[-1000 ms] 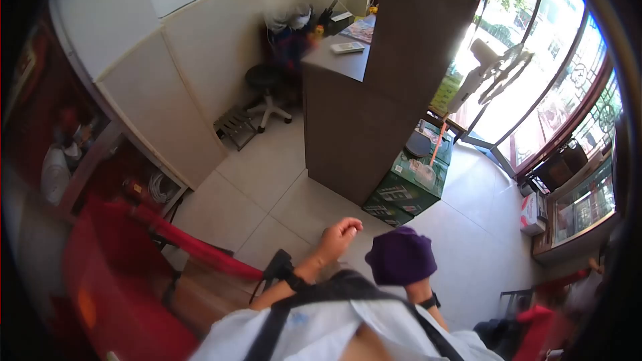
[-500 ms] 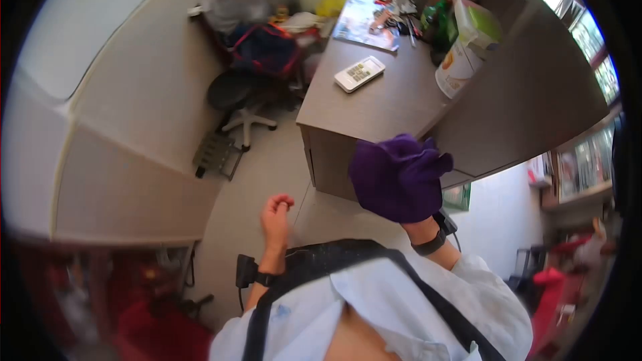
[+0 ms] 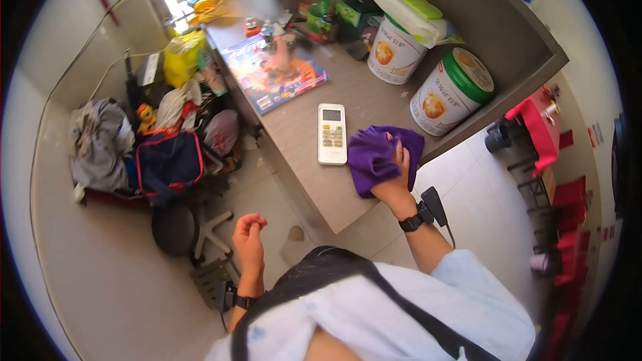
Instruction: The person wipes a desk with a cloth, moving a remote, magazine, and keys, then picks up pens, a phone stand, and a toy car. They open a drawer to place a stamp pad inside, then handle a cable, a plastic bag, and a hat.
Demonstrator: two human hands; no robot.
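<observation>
My right hand (image 3: pixel 396 184) grips a purple cloth (image 3: pixel 372 157), which is bunched on the desk top (image 3: pixel 304 150) near its front corner. Part of my fingers is hidden in its folds. Just left of the cloth lies a white remote control (image 3: pixel 332 135), screen end away from me. Beyond the cloth stands a white tub with a green lid (image 3: pixel 465 79). My left hand (image 3: pixel 249 241) hangs over the floor, left of the desk, with its fingers curled together and nothing visible in them.
A second tub (image 3: pixel 394 52) carries a pack of wipes (image 3: pixel 409 10) near the raised desk panel (image 3: pixel 495 17). A magazine (image 3: pixel 277 73) lies farther back. Left of the desk are a black stool (image 3: pixel 175 229) and piled bags (image 3: pixel 170 164). Red-covered tables (image 3: pixel 538 130) stand at right.
My right hand has brought the purple cloth from in front of the desk onto its top, beside the remote. The view has shifted, showing more of the desk. My left hand stays curled.
</observation>
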